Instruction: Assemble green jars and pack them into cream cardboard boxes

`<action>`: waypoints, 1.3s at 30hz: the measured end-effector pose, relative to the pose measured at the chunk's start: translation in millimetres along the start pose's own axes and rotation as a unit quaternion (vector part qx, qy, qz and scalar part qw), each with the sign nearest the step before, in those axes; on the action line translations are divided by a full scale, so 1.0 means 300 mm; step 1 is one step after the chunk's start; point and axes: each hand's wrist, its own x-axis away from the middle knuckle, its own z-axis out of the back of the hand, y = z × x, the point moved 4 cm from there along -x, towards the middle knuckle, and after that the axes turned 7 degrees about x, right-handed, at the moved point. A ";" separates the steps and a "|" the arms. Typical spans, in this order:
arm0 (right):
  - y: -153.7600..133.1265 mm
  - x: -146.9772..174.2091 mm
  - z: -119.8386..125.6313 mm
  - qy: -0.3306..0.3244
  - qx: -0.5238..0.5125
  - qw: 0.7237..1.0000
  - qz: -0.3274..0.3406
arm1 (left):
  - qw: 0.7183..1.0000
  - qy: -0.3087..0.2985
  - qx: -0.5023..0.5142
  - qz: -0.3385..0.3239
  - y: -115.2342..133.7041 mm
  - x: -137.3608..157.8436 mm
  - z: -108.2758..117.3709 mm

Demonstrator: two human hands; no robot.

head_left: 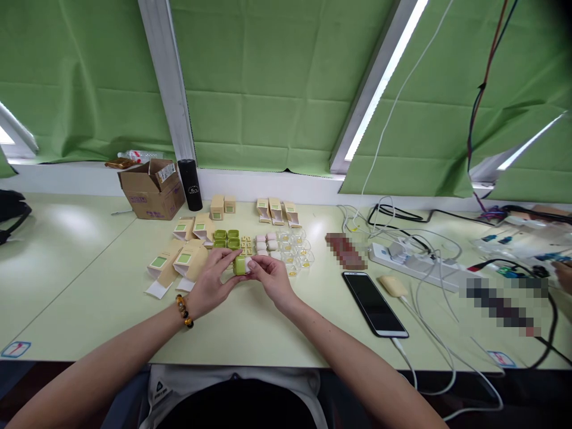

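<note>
My left hand [211, 287] is closed around a small green container [240, 266] with rounded corners, held just above the table. Against its right side, the fingers of my right hand [273, 283] pinch a small whitish piece [248, 264]; whether the two parts are joined cannot be seen. Just beyond my hands stand several green square cups [227, 235], tiny yellowish squares [246, 241], pale pink and white rounded blocks [270, 245] and clear plastic pieces [297, 241]. Left of them lie opened cardboard boxes [166, 259] with green labels.
More small boxes [277, 211] stand at the back, near a larger carton [152, 190] and a black bottle [190, 185]. To the right are a phone [374, 304], a cream-coloured charger [393, 286], a white power strip [415, 267] and tangled cables.
</note>
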 end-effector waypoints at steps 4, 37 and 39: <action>0.006 0.005 -0.006 0.001 -0.003 1.000 -0.008 | 1.000 -0.016 -0.010 0.018 0.009 0.003 -0.008; -0.055 0.060 -0.001 0.009 0.416 0.827 0.378 | 0.781 -0.103 0.535 0.305 -0.044 -0.003 -0.066; -0.060 0.062 -0.001 0.014 0.416 0.823 0.386 | 0.779 -0.096 0.537 0.310 -0.043 -0.003 -0.065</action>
